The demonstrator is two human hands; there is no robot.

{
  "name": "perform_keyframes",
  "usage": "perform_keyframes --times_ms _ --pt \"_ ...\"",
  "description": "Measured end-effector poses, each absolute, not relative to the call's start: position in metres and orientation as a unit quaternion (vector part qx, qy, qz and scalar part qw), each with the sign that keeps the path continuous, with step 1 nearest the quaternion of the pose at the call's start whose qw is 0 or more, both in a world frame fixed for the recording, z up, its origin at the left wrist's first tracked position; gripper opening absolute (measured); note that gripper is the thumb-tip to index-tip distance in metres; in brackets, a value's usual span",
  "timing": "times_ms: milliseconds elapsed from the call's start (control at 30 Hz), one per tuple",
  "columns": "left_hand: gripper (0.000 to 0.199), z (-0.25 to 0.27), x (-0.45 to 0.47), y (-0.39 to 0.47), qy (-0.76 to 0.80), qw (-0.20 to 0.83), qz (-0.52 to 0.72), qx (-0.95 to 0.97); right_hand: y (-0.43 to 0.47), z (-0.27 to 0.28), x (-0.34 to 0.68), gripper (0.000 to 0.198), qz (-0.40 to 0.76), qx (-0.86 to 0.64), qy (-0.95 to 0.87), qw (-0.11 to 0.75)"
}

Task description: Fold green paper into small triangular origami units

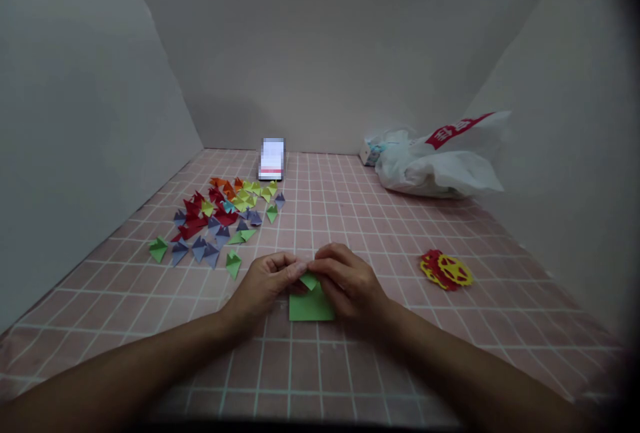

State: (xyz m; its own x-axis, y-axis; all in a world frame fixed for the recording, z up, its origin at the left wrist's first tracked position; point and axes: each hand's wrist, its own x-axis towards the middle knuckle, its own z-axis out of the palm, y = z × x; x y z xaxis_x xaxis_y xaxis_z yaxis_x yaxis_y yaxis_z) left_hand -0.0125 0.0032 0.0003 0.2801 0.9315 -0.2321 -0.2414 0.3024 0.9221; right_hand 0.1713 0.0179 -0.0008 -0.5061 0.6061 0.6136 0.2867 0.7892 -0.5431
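Between my hands is a small folded piece of green paper [309, 281], pinched from both sides. My left hand [273, 279] grips its left edge with thumb and fingers. On the other side, my right hand [349, 278] closes its fingertips on the top right of the same piece. Directly beneath lies a flat green paper sheet [311, 307] on the tiled-pattern surface, partly covered by my right hand. To the left is a spread of small folded paper pieces [213, 256] in green, purple, red, orange and yellow.
A phone [272, 159] with a lit, blurred screen stands upright at the back. At the back right rests a white plastic bag [430, 169] beside a small box [369, 151]. Red and yellow cut-out discs [454, 270] lie at the right. Pale walls [310, 53] enclose the surface.
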Motion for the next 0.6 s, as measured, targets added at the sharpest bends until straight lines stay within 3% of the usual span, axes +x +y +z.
perform_keyframes --times_ms 300,600 --pt "0.019 0.0039 -0.0122 0.0062 0.454 0.654 0.437 0.418 0.0239 0.0046 0.1748 0.013 0.446 -0.363 -0.704 0.416" --pt "0.02 0.0051 -0.0117 0.0059 0.469 0.634 0.427 0.441 0.0251 0.0037 0.1732 0.015 0.497 -0.388 -0.669 0.393"
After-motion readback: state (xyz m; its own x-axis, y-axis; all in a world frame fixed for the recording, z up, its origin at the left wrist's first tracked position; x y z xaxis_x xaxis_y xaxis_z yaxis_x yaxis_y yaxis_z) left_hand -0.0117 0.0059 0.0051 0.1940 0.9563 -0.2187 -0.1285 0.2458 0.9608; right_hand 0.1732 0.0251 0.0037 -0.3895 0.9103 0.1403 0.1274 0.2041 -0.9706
